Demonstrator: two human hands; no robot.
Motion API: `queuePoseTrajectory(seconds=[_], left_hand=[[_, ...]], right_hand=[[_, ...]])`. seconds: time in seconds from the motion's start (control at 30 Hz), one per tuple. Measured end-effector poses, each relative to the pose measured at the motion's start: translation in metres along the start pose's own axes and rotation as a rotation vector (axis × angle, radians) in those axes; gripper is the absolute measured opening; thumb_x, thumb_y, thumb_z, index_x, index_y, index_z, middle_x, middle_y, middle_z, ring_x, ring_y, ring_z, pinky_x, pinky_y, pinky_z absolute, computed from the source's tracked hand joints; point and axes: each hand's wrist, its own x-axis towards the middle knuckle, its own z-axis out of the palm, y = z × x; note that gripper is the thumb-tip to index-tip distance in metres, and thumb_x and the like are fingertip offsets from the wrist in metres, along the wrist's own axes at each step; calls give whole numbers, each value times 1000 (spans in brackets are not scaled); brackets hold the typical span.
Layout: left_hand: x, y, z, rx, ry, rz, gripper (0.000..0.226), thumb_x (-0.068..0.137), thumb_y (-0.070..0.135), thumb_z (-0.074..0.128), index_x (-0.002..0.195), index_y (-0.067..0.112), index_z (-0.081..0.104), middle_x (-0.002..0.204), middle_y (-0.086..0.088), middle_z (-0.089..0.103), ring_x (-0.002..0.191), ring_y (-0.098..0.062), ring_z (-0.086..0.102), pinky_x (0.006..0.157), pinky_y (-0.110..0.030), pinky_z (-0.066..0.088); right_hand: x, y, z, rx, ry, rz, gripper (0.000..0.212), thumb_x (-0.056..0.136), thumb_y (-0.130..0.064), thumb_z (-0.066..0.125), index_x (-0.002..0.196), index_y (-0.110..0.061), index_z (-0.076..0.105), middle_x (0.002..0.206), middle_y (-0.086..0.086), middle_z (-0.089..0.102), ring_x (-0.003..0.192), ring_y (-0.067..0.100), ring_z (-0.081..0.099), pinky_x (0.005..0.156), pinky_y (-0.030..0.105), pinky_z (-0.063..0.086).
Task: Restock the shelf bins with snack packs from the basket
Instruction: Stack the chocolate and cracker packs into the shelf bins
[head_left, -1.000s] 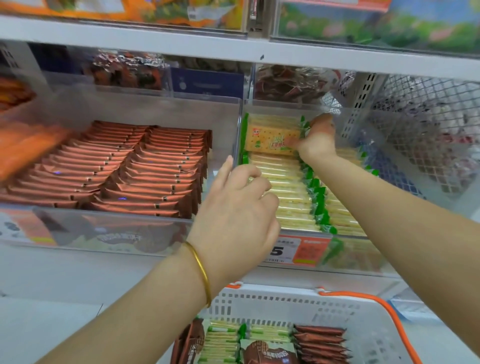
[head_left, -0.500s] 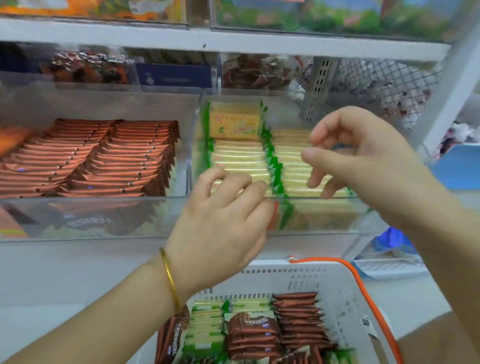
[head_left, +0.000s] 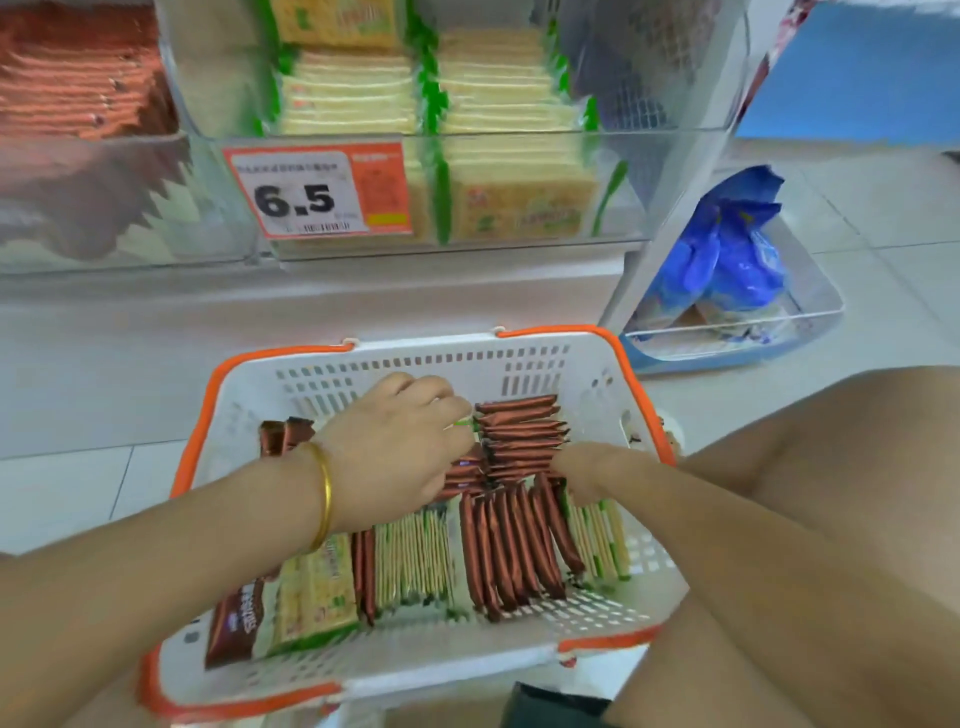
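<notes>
A white basket with orange handles stands on the floor below the shelf. It holds brown snack packs and yellow packs with green ends, most of them on edge. My left hand, with a gold bangle, reaches into the far middle of the basket, its fingers curled over a green-ended pack. My right hand digs down between the brown and yellow packs, and its fingers are hidden. Above, a clear shelf bin holds two rows of yellow packs.
A second clear bin of brown packs sits to the left on the shelf. A price tag reading 6.5 hangs on the yellow bin's front. Right of the shelf post, a clear floor bin holds blue bags. My bare leg is beside the basket.
Both hands have dropped from the yellow shelf bin down into the basket, and the view has tilted down with them.
</notes>
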Motion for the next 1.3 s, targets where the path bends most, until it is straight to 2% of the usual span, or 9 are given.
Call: queuePoseTrajectory(seconds=[0.2, 0.33, 0.53, 0.63, 0.77, 0.9, 1.07, 1.2, 1.3], left_hand=[[-4, -4, 8, -14, -12, -10, 17, 69, 24, 67, 85, 23, 72, 99, 2, 68, 95, -21, 62, 77, -36, 53], [-5, -7, 6, -38, -17, -14, 16, 72, 24, 66, 87, 23, 71, 101, 1, 68, 96, -21, 62, 77, -37, 53], [3, -5, 0, -158, -168, -64, 42, 98, 36, 37, 139, 26, 38, 146, 6, 35, 134, -14, 29, 111, -30, 23], [10, -7, -7, -317, -202, -143, 54, 98, 44, 37, 147, 28, 22, 149, 9, 32, 135, -12, 29, 110, -25, 22], [14, -15, -21, -586, -209, -279, 67, 89, 48, 54, 146, 28, 25, 146, 5, 36, 126, -12, 43, 100, -24, 37], [13, -35, -39, -771, -94, -428, 34, 83, 28, 69, 114, 20, 57, 113, 3, 62, 99, -12, 59, 83, -25, 46], [-1, -64, -75, -1015, 31, -507, 12, 85, 17, 67, 96, 18, 66, 89, 11, 69, 83, -9, 66, 76, -26, 53], [-11, -82, -113, -1082, 165, -494, 22, 85, 15, 65, 107, 17, 66, 95, 7, 70, 84, -8, 67, 75, -21, 55], [-7, -101, -137, -897, 529, -557, 25, 85, 21, 66, 108, 26, 60, 99, 11, 65, 90, -4, 63, 82, -20, 51]], right_hand=[[15, 5, 19, 87, 87, 53, 21, 84, 3, 45, 95, -6, 61, 92, 9, 57, 85, 25, 53, 76, 30, 42], [8, 0, 9, -45, 85, 66, 30, 84, 8, 43, 62, -11, 38, 68, 3, 40, 71, 22, 45, 72, 28, 35], [-34, -10, -78, -154, 147, -32, 12, 85, 1, 58, 76, -5, 53, 89, 7, 58, 75, 20, 54, 68, 26, 43], [-70, -7, -128, 69, 210, -43, 22, 83, 0, 59, 63, -9, 54, 69, 5, 57, 58, 16, 54, 54, 22, 46], [-102, -4, -152, 677, 283, -176, 13, 87, -2, 64, 77, -11, 67, 75, 3, 64, 62, 9, 57, 51, 16, 48], [-106, -11, -154, 987, 284, -282, 7, 88, -5, 63, 82, -7, 66, 60, 0, 59, 53, 6, 53, 51, 16, 48], [-125, -25, -163, 1094, 398, -475, 40, 81, -36, 59, 101, -1, 64, 91, 10, 69, 82, 20, 64, 75, 29, 54], [-149, -44, -185, 1078, 534, -581, 38, 64, -23, 69, 95, -2, 63, 84, 17, 65, 70, 27, 57, 55, 23, 51], [-162, -46, -215, 1183, 625, -597, 53, 62, -19, 69, 100, 16, 55, 84, 24, 58, 68, 28, 51, 47, 18, 48]])
